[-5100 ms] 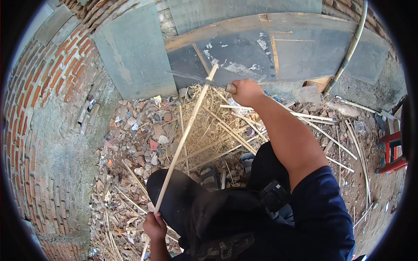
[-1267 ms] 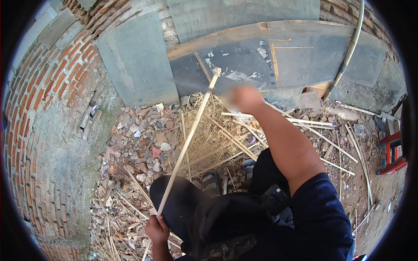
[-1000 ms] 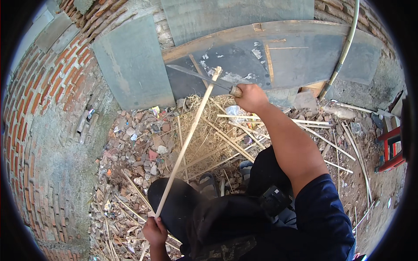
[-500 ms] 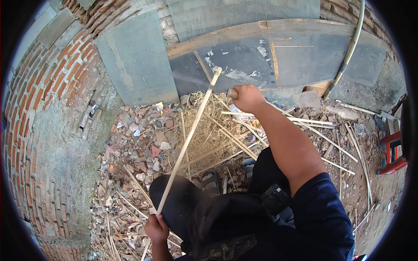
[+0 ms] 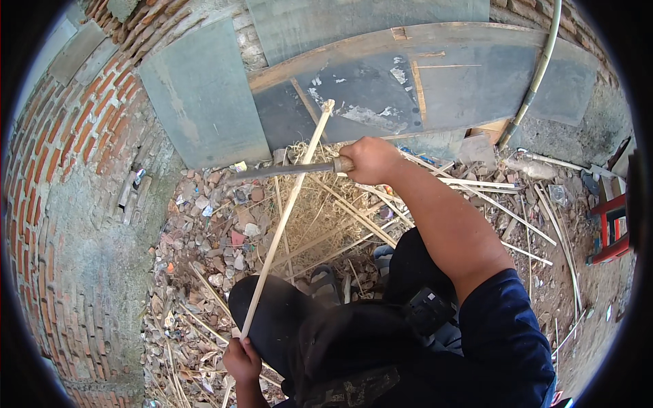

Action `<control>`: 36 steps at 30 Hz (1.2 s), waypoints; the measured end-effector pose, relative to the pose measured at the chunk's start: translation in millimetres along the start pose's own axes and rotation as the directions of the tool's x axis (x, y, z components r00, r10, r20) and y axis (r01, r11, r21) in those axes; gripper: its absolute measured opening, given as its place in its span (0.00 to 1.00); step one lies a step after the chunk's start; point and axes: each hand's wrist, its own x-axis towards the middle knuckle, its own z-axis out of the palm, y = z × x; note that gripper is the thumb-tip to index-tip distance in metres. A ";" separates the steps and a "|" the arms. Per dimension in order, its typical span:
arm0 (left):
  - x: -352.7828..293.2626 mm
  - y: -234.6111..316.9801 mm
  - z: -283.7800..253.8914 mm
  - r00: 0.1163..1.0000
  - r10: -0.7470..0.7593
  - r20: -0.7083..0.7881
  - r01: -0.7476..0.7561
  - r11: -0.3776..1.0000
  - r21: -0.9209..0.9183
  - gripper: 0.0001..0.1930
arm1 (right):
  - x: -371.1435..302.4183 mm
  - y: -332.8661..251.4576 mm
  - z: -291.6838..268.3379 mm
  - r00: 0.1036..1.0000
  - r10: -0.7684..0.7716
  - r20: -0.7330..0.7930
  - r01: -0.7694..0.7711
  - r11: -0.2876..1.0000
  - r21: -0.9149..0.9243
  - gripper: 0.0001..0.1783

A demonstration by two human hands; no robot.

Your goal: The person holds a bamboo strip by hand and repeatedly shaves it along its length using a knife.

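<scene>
A long pale bamboo strip [image 5: 283, 228] slants up and away from my left hand [image 5: 243, 360], whose fingers are wrapped round its near end. The strip passes over my left knee, and its far tip looks frayed. My right hand [image 5: 375, 160] is closed on the wooden handle of a machete [image 5: 262, 173]. The blade, slightly blurred, points left and lies across the upper part of the strip; whether it touches the strip I cannot tell. Beneath them on the ground is a heap of thin bamboo shavings [image 5: 326, 231].
Several more bamboo strips [image 5: 517, 216] lie over the rubble [image 5: 231, 231]. A brick wall [image 5: 75, 224] rises at the left. Dark panels [image 5: 449, 95] lean at the back, with a pole [image 5: 534, 85] against them. A red-framed object [image 5: 607, 231] stands at the far right.
My right hand has come slightly left and nearer, and the machete blade, blurred before, now shows across the strip. My left hand keeps its grip; the whole view has shifted slightly.
</scene>
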 end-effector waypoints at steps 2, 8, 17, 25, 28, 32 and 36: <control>0.5 2.3 -3.0 1.000 -0.002 -0.008 0.002 1.000 0.000 0.17 | 0.2 -13.5 -5.7 0.994 -0.034 0.101 0.040 0.998 -0.052 0.13; -2.8 -1.8 0.4 0.999 0.009 -0.044 -0.009 1.000 0.010 0.17 | 8.6 2.2 3.5 0.939 0.335 -0.079 -0.333 0.942 0.032 0.17; -4.5 6.1 -4.8 0.999 -0.040 -0.010 0.040 0.999 0.014 0.14 | -2.8 1.7 5.2 0.998 -0.007 -0.058 0.006 1.000 -0.007 0.11; -5.3 -0.5 -0.1 0.999 -0.042 -0.012 0.042 0.998 -0.041 0.14 | 12.2 11.1 16.8 0.974 0.219 -0.059 -0.210 0.969 0.133 0.12; -1.5 3.9 -6.0 0.999 -0.042 -0.002 0.042 0.999 0.004 0.15 | 8.9 27.9 14.7 0.934 0.340 -0.114 -0.316 0.930 0.185 0.15; -1.7 1.1 -5.0 1.000 -0.022 0.008 0.022 1.000 0.003 0.15 | -0.1 28.2 10.3 0.948 0.276 -0.157 -0.254 0.956 0.149 0.14; -5.7 -8.3 -2.8 1.000 0.003 -0.021 -0.003 1.000 -0.011 0.15 | -3.6 3.5 -8.9 0.996 0.069 -0.050 -0.067 0.997 0.030 0.15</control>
